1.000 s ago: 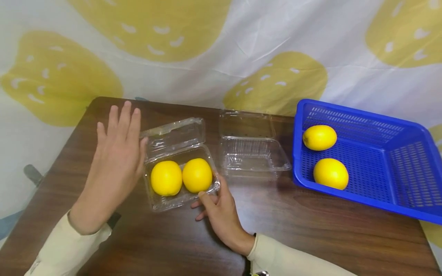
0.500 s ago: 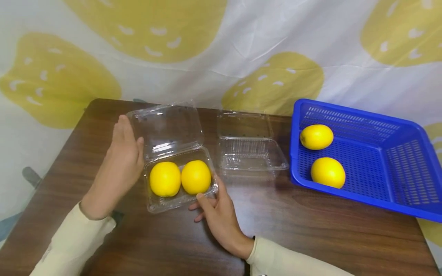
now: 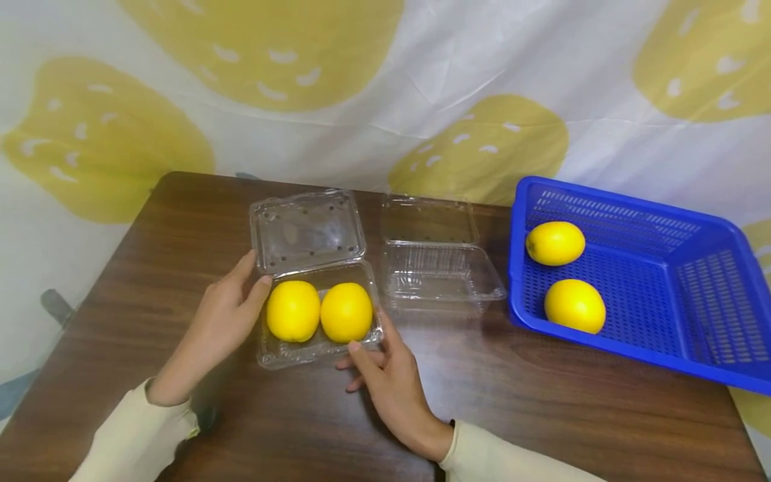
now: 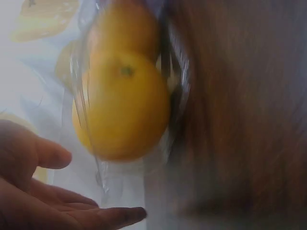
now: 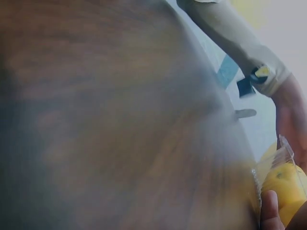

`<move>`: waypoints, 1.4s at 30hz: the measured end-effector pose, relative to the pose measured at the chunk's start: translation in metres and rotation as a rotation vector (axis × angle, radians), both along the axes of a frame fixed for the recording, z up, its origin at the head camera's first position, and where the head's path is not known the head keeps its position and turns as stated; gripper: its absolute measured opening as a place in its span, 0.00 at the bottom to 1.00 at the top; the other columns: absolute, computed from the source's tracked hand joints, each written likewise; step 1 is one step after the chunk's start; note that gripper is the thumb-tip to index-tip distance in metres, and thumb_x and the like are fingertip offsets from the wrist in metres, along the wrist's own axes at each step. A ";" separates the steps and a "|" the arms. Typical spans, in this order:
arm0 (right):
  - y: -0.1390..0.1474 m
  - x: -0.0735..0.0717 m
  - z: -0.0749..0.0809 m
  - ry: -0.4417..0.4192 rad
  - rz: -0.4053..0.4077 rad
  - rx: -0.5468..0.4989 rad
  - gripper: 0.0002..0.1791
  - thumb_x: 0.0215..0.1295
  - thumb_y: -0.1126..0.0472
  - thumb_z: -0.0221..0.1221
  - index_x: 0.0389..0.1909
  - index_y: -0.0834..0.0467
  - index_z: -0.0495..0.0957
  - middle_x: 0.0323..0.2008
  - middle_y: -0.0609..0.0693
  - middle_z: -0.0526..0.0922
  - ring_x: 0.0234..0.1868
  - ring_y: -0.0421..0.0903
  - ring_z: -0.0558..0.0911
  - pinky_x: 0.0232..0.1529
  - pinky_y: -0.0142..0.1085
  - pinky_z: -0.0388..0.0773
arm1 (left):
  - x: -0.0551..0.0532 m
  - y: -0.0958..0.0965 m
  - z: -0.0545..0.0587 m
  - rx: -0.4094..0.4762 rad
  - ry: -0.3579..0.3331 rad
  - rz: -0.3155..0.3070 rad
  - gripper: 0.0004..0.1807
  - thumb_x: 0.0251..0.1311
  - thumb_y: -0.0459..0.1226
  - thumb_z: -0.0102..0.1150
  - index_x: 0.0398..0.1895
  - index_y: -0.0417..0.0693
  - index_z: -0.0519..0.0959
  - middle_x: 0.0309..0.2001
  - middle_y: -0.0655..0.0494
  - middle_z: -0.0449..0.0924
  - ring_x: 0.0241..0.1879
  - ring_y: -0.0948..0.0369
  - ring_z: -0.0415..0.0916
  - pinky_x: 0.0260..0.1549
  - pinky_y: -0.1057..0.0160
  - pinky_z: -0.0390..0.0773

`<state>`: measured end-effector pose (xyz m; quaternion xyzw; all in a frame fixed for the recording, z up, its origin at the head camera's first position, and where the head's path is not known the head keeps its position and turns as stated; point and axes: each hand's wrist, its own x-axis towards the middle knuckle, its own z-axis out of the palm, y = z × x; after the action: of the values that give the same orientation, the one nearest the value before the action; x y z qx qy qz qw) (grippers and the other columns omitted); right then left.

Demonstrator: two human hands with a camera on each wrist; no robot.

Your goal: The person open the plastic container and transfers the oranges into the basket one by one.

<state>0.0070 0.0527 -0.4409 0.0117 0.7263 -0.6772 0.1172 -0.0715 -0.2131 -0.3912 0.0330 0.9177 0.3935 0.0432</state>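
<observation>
A clear plastic clamshell container [image 3: 313, 355] stands left of centre in the head view, its lid [image 3: 307, 227] folded back behind it. Two round yellow citrus fruits [image 3: 293, 311] sit side by side inside. My right hand [image 3: 394, 388] grips the near right corner, the thumb [image 5: 269, 203] over the rim and fingers beneath. Beside the left wall, around the hinge, my left hand [image 3: 225, 311] has thumb and index finger spread; in the left wrist view its relaxed fingers [image 4: 115, 215] are apart from the fruit.
A second clear clamshell container [image 3: 442, 274] stands lid up just to the right. Farther right is a blue plastic basket [image 3: 674, 294] with two more yellow fruits [image 3: 575, 306]. A fruit-print cloth [image 3: 337, 134] hangs behind the brown wooden table [image 3: 542, 402].
My left hand has come down and toward me, from beside the lid to the container's left edge. The lid has swung back flatter. My right hand keeps its grip on the corner.
</observation>
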 end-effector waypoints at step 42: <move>0.027 0.003 0.017 0.467 0.031 -0.004 0.31 0.76 0.78 0.59 0.78 0.65 0.71 0.66 0.61 0.84 0.32 0.60 0.89 0.23 0.43 0.89 | 0.075 0.014 -0.032 0.536 -0.095 0.099 0.49 0.74 0.29 0.64 0.90 0.40 0.47 0.88 0.39 0.49 0.84 0.37 0.55 0.65 0.74 0.71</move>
<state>0.0096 0.0801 -0.4241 -0.1569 0.7323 -0.6612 -0.0437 0.0032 -0.1992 -0.4234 -0.0204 0.7785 0.6248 0.0567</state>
